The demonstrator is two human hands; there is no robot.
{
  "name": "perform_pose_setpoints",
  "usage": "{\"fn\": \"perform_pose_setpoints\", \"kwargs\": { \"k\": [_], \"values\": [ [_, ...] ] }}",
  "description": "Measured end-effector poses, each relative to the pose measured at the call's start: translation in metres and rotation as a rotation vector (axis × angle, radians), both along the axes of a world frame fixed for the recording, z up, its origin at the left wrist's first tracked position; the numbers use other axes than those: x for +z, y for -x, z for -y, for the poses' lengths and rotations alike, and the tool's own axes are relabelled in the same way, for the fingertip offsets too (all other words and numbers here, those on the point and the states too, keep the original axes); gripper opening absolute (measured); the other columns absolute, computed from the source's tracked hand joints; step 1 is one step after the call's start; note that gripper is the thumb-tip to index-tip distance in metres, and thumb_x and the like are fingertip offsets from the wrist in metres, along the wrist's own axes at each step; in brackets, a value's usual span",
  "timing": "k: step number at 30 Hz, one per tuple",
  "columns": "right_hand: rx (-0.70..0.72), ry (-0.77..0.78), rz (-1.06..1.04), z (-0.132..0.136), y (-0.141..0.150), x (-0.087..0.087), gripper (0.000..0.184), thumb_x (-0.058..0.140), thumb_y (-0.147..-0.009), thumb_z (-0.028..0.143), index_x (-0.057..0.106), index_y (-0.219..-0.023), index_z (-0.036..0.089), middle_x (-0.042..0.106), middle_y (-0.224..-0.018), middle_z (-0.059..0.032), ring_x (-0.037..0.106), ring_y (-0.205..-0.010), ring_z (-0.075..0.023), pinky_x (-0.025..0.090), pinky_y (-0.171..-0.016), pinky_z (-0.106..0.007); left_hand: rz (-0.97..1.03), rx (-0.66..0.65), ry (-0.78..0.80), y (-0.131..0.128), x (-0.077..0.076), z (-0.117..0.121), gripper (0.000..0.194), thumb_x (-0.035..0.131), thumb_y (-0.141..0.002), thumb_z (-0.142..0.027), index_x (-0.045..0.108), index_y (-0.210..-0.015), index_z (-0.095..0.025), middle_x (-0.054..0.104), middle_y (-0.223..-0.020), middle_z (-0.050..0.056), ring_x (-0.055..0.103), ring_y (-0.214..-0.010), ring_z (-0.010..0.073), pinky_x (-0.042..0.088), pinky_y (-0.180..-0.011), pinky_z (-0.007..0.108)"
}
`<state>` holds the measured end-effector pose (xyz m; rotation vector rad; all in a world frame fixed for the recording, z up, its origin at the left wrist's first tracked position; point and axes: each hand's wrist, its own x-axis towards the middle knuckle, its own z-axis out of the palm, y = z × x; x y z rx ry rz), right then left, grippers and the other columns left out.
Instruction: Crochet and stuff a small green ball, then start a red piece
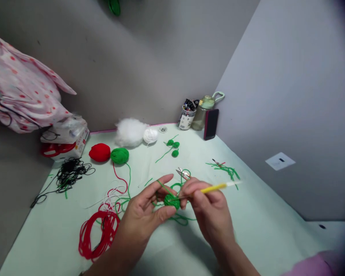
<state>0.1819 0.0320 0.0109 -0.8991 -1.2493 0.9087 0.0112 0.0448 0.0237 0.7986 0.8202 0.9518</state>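
Observation:
My left hand (145,212) pinches a small green crocheted piece (171,201) between thumb and fingers, with green yarn running over its raised index finger. My right hand (208,209) is closed on a yellow-handled crochet hook (215,188) whose metal tip reaches into the green piece. Loose green yarn (181,219) loops on the pale green table (258,230) beneath both hands. Small scissors (183,173) lie just behind my fingers.
A red yarn ball (99,152), green yarn ball (120,155), white stuffing (130,132) and white yarn ball (150,135) sit at the back. Red yarn coil (97,234) and black yarn tangle (70,172) lie left. Cup, bottle and phone (211,124) stand in the corner.

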Motion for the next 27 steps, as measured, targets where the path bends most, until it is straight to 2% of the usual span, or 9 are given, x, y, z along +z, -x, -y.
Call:
{"fn": "perform_pose_setpoints", "kwargs": {
  "k": [2,3,5,7,12,19,21,23,27],
  "values": [
    [-0.196,-0.216,0.350,0.007,0.004,-0.010,0.017,0.068,-0.097,0.024,0.081,-0.106,0.030,0.072,-0.091,-0.0061,0.070,-0.078,-0.0211,0.060,-0.065,-0.035,0.003,0.058,0.019,-0.006,-0.004,0.005,0.061,0.089,-0.077,-0.028,0.070,-0.135,-0.029,0.074,-0.106,0.003,0.066,-0.107,0.0213,0.050,-0.100,0.032],
    [-0.293,-0.324,0.498,0.010,0.005,-0.015,0.027,0.071,-0.094,0.019,0.080,-0.114,0.035,0.073,-0.095,-0.0062,0.070,-0.082,-0.0227,0.060,-0.067,-0.036,0.041,0.051,0.043,-0.008,-0.005,0.007,0.062,0.088,-0.079,-0.031,0.068,-0.138,-0.028,0.074,-0.109,0.004,0.067,-0.110,0.0219,0.050,-0.100,0.032],
    [-0.355,-0.444,0.625,0.016,0.007,-0.022,0.043,0.072,-0.091,0.014,0.075,-0.125,0.040,0.075,-0.099,-0.0061,0.071,-0.088,-0.0256,0.060,-0.072,-0.040,0.145,-0.015,0.109,-0.011,-0.006,0.009,0.061,0.085,-0.083,-0.034,0.066,-0.141,-0.028,0.075,-0.114,0.006,0.068,-0.113,0.0223,0.050,-0.103,0.033],
    [-0.333,-0.480,0.593,0.017,0.007,-0.022,0.042,0.069,-0.094,0.016,0.073,-0.129,0.038,0.075,-0.101,-0.0065,0.070,-0.089,-0.0255,0.059,-0.074,-0.041,0.229,-0.092,0.173,-0.009,-0.005,0.008,0.055,0.084,-0.084,-0.032,0.069,-0.137,-0.027,0.076,-0.115,0.006,0.068,-0.113,0.0212,0.048,-0.104,0.032],
    [-0.203,-0.281,0.203,0.008,-0.001,-0.008,0.022,0.058,-0.103,0.024,0.079,-0.111,0.029,0.073,-0.088,-0.0055,0.067,-0.081,-0.0216,0.055,-0.075,-0.039,0.331,-0.162,0.198,0.002,0.000,-0.002,0.046,0.081,-0.086,-0.028,0.074,-0.131,-0.024,0.078,-0.107,0.006,0.070,-0.106,0.0181,0.048,-0.100,0.028],
    [0.073,0.097,-0.376,-0.003,-0.005,0.005,0.021,0.066,-0.098,0.032,0.078,-0.085,0.021,0.063,-0.063,-0.0009,0.054,-0.056,-0.0128,0.044,-0.049,-0.022,0.225,-0.191,0.083,0.010,-0.002,-0.007,0.044,0.082,-0.086,-0.031,0.075,-0.129,-0.025,0.074,-0.104,0.004,0.066,-0.098,0.0160,0.049,-0.091,0.025],
    [0.183,0.156,-0.397,-0.003,-0.003,0.006,0.021,0.068,-0.097,0.036,0.077,-0.086,0.022,0.062,-0.062,-0.0008,0.053,-0.054,-0.0130,0.044,-0.047,-0.022,0.155,-0.154,0.010,0.009,-0.003,-0.006,0.048,0.085,-0.081,-0.030,0.076,-0.128,-0.028,0.073,-0.103,0.004,0.065,-0.097,0.0178,0.050,-0.091,0.029],
    [0.222,0.134,-0.307,-0.002,-0.001,0.005,0.019,0.070,-0.095,0.038,0.079,-0.090,0.022,0.064,-0.066,-0.0013,0.056,-0.057,-0.0137,0.048,-0.051,-0.024,0.068,-0.115,-0.029,0.008,-0.003,-0.005,0.053,0.089,-0.076,-0.027,0.076,-0.127,-0.032,0.073,-0.102,0.003,0.066,-0.097,0.0205,0.052,-0.094,0.034],
    [0.089,-0.021,-0.026,0.003,0.001,0.001,0.015,0.070,-0.097,0.034,0.083,-0.100,0.028,0.068,-0.084,-0.0042,0.064,-0.076,-0.0164,0.055,-0.068,-0.029,-0.103,-0.084,-0.072,0.007,0.001,-0.004,0.056,0.093,-0.070,-0.026,0.078,-0.123,-0.036,0.076,-0.105,0.003,0.064,-0.115,0.0279,0.045,-0.110,0.044]
  ]
}}
